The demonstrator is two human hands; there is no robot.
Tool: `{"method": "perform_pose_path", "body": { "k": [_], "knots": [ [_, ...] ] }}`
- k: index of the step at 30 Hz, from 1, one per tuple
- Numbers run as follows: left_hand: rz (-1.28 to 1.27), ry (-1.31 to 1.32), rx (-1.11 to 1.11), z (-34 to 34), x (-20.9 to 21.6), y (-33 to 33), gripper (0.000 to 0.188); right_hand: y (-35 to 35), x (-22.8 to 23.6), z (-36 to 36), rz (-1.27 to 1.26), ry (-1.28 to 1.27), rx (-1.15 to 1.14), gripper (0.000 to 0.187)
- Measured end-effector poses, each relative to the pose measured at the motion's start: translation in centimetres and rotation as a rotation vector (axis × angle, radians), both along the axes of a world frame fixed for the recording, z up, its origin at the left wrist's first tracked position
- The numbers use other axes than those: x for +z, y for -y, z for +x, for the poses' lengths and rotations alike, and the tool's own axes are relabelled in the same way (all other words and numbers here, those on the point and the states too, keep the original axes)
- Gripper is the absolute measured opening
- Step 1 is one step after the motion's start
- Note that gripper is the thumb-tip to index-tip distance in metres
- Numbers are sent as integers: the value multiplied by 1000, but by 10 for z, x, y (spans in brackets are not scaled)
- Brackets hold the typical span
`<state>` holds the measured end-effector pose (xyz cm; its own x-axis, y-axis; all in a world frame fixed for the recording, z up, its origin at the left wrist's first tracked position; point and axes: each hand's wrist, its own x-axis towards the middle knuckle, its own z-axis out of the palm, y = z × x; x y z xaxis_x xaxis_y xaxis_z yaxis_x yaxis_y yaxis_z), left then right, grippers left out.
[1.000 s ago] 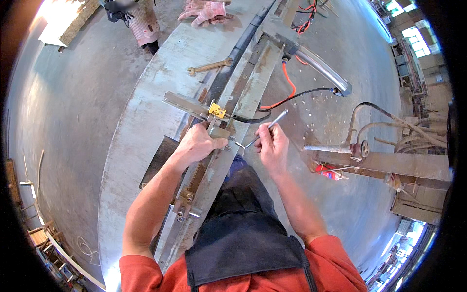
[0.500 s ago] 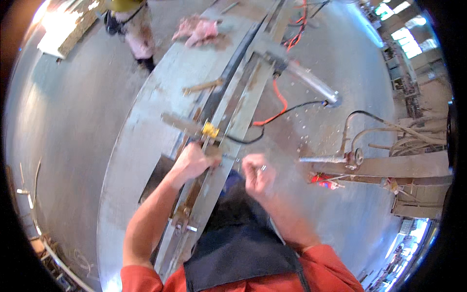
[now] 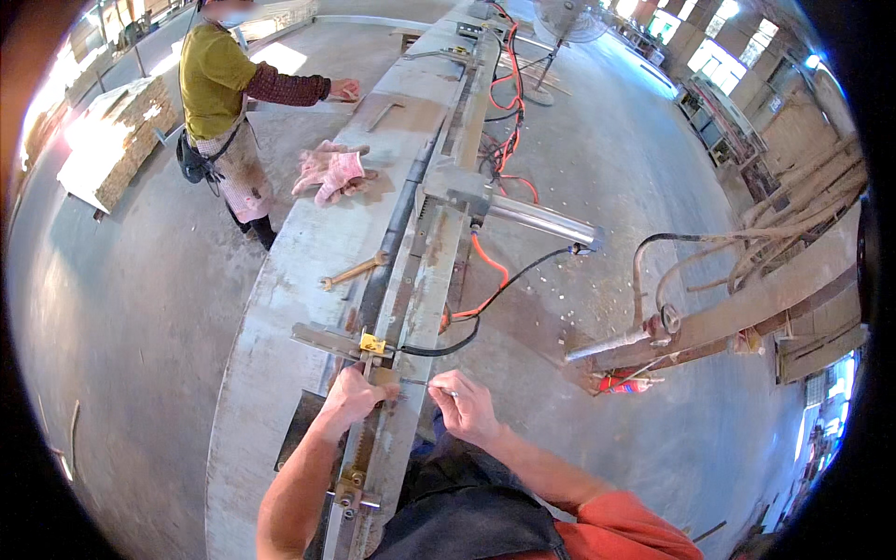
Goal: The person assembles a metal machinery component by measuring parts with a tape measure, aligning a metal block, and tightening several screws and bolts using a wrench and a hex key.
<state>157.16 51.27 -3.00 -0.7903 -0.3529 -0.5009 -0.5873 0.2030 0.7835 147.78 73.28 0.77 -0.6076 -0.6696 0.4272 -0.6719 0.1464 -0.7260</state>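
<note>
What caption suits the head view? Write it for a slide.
Left hand at a rail, right hand holding a tool; wrench and gloves on the table, a co-worker across it.

Industrial workshop, by its fittings. A long steel machine rail [image 3: 425,308] ran up the centre; an open-ended wrench [image 3: 355,270] and stained work gloves [image 3: 331,174] lay left of it. Bare floor [image 3: 140,355] spread at left; tall windows [image 3: 717,58] lit the upper right.
</note>
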Motion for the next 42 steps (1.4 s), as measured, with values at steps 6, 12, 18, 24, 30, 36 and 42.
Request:
{"method": "perform_pose_path", "body": {
  "k": [6, 12, 18, 24, 30, 36, 42],
  "knots": [
    [-20, -44, 2, -4, 23, -7, 50, 3, 1, -3, 17, -25, 58, 12],
    [14, -3, 26, -3, 30, -8, 47, 3, -5, -5, 32, 57, 62, 12],
    [130, -39, 52, -5, 32, -8, 39, 0, -29, -5, 154, 15, 51, 8],
    [194, -180, 27, 1, 2, -6, 35, 0, -46, -4, 137, 78, 49, 12],
    [100, -45, 8, 2, 21, -6, 39, 4, -32, 3, 168, 118, -14, 20],
    [53, -67, -25, -2, 5, -2, 48, 45, 30, 10, -268, 353, -135, 31],
    [87, -113, -12, 1, 7, -3, 49, 71, 31, 2, -482, 413, -204, 39]
  ]
}}
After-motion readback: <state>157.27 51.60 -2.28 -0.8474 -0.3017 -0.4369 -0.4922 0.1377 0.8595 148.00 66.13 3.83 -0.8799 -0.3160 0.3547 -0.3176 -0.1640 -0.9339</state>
